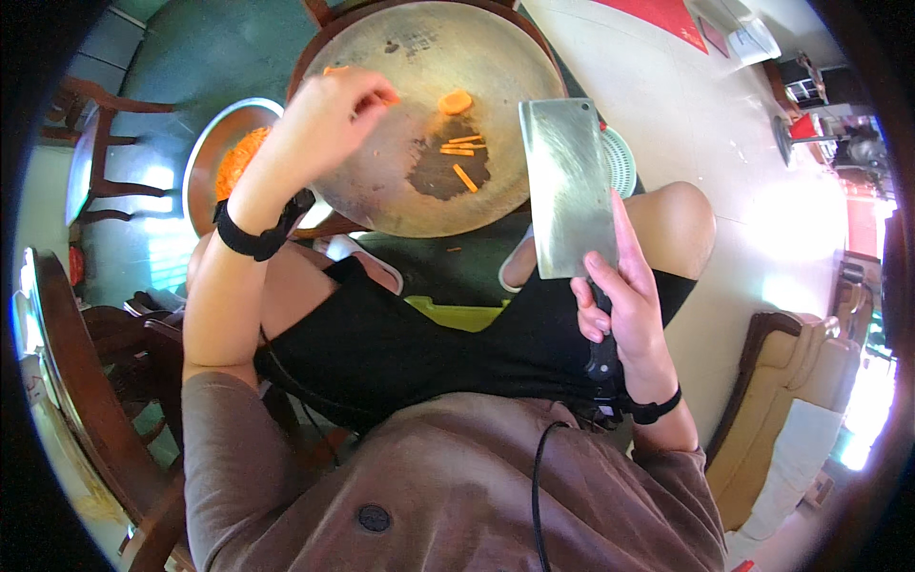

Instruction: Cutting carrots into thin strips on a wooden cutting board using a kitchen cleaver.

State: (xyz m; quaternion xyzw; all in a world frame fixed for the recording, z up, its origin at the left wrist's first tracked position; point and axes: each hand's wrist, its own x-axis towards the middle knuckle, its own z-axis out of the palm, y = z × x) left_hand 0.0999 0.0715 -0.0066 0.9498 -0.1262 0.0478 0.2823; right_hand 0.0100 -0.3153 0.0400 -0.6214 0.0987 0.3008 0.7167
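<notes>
Since the cleaver [567,191] stands up by the board's [372,205] R rim, near the bare knee [684,217], I'd guess a careless swing could nick the leg; brought down w/ L fingers in line, it could catch those too. Carrot sticks [459,146] & slice [456,102] lie loose mid-board, so a bump might scatter 'em. L hand [329,114]: raised over board's L side, fingers curled; orange shows at tips, but from my end can't tell if gripped. R hand [624,296]: fingers wrapped round the cleaver's handle, one extended beside the blade, tip pointing away from body. Bowl [201,176] w/ shreds [243,162] sits L of board.
</notes>
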